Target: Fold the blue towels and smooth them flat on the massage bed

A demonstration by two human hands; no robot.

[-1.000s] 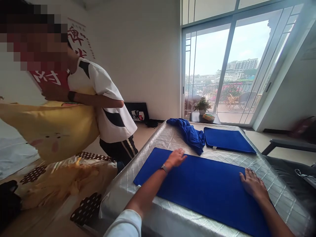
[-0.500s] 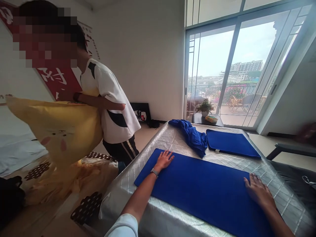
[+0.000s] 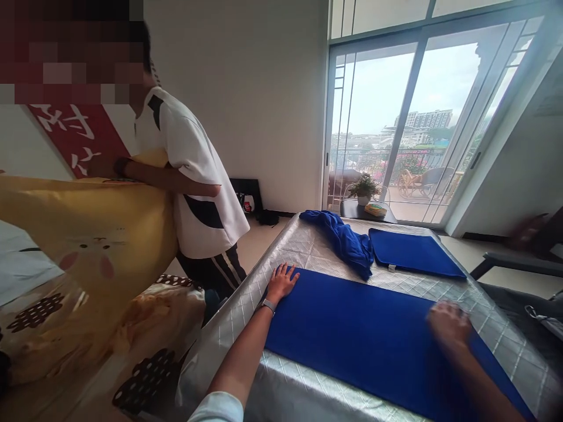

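Centre to lower right of frame: long blue cloth (image 3: 365, 340), lying flat on the silvery quilted cover (image 3: 497, 331). I have the left hand (image 3: 282, 284) palm down at the cloth's upper left corner, fingers spread wide, gripping nothing. The right hand (image 3: 451, 325), right of centre, is over the cloth near its upper right corner; it is motion-blurred with the fingers apparently curled, so I cannot tell whether it pinches fabric or only brushes it.

Upper right of the long cloth: smaller blue cloth (image 3: 416, 253), flat, and a crumpled blue cloth (image 3: 343, 241) just beside it.

Judgement on technique: I take this as smoothing. I would hold the left palm as an anchor with light, even weight, draw the right outward with fingers flat, and keep the edges straight. Risk: a curled right hand could drag the fabric and raise a crease.
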